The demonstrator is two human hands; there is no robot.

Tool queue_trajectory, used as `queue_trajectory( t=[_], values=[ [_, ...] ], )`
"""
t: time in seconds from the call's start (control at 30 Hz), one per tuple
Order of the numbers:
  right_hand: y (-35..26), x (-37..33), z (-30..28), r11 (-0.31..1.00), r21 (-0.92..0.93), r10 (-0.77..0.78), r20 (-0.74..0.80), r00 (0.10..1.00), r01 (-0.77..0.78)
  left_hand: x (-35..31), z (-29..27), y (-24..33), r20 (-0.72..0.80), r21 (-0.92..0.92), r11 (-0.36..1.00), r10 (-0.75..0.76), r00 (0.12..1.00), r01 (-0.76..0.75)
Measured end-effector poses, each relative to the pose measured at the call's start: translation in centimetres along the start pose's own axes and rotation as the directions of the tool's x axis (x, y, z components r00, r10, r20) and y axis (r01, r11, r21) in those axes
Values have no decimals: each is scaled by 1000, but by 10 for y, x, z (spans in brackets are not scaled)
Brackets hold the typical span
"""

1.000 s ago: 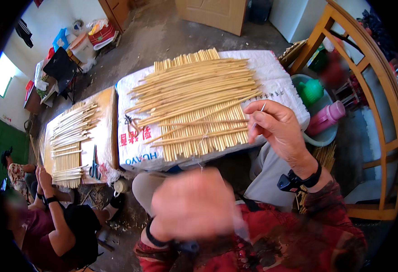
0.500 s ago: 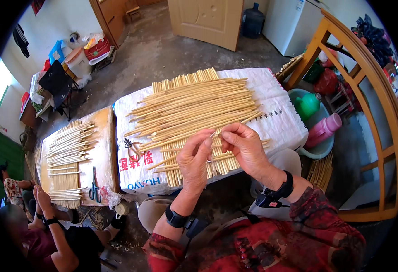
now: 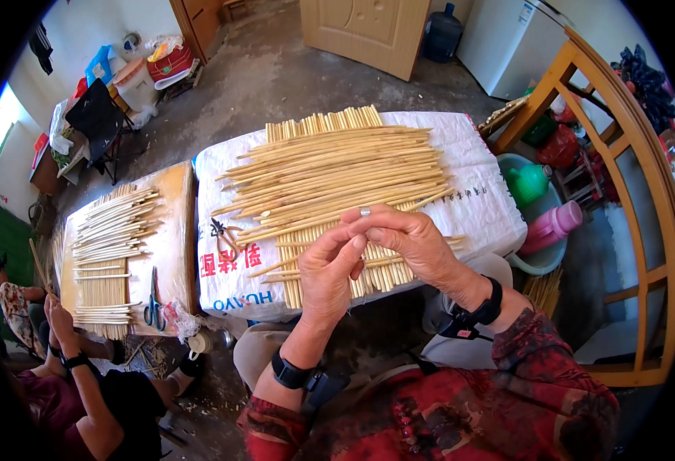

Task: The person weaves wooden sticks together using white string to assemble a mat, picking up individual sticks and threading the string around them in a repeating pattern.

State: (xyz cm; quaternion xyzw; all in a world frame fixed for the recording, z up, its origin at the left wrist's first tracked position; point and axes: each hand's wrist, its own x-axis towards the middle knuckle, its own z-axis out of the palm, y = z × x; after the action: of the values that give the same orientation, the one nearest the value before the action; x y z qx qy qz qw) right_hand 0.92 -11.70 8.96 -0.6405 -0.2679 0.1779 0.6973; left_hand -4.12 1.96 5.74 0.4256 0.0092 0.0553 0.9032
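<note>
A pile of long pale sticks [image 3: 337,173] lies across a board covered with a white woven sack [image 3: 476,207], over a lower layer of sticks set crosswise. My left hand [image 3: 328,273] and my right hand [image 3: 410,242] meet just above the pile's near edge, fingertips pinched together. Whatever they pinch is too small to make out. The right hand wears a ring, and both wrists carry black bands. Small dark pliers [image 3: 222,234] rest on the sack to the left of my hands.
A second board [image 3: 176,230] at left holds more sticks [image 3: 111,230] and scissors [image 3: 153,306]. Another person [image 3: 84,384] works at lower left. At right, a basin [image 3: 533,265] with a green bottle [image 3: 528,184] and a pink bottle [image 3: 554,227], and a wooden frame [image 3: 622,192].
My left hand, raised and blurred close to the camera a second ago, has come down to meet my right hand, which lifted off the sticks. Both now pinch together.
</note>
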Motion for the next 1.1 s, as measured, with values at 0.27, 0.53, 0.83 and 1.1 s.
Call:
queue_trajectory(
  t=[0.27, 0.53, 0.83, 1.1],
  values=[
    [9, -1, 7, 994, 75, -63, -197, 978, 79, -2, 5, -4, -31, 34, 998, -56, 998, 57],
    [2, 13, -26, 935, 354, 56, -115, 992, -12, -2, 5, -1, -38, 155, 985, -69, 997, 74],
    [1, -6, -14, 997, 23, 71, 8, 997, -72, -2, 5, -2, -16, 140, 985, -99, 995, 100],
    [9, -3, -5, 997, 72, 55, -186, 981, -43, -1, 9, -4, -50, 79, 991, -108, 993, 112]
  ],
)
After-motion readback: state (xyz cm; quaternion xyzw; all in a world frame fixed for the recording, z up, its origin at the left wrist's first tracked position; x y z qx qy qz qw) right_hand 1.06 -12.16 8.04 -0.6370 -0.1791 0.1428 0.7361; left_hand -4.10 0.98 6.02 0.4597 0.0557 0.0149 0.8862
